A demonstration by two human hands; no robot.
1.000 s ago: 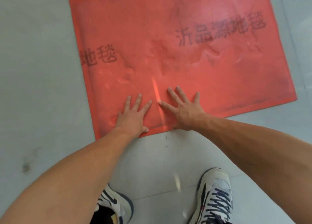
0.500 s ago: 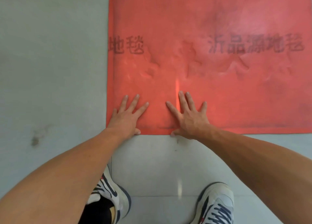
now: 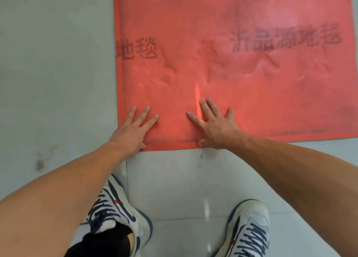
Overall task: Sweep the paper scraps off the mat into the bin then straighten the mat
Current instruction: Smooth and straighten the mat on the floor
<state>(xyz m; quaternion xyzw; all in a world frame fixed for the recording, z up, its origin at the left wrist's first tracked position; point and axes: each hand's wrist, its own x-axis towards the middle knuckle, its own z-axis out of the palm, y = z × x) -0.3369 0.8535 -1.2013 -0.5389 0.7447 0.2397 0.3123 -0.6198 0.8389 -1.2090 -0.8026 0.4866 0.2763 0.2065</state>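
I see the left hand point(image 3: 133, 130) and right hand point(image 3: 214, 126), fingers spread, pressed flat on the mat point(image 3: 251, 86) at its near edge, by the floor point(image 3: 54, 73).

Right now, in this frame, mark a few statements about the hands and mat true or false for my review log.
1. The left hand and right hand both rest flat on the mat near its front edge. True.
2. Paper scraps lie on the mat between the hands. False: no scraps show on it.
3. The right hand grips a folded corner. False: its fingers lie spread and straight.
4. Wrinkles show in the mat beyond the hands. True.
5. A bin stands left of the mat. False: no bin is in view.
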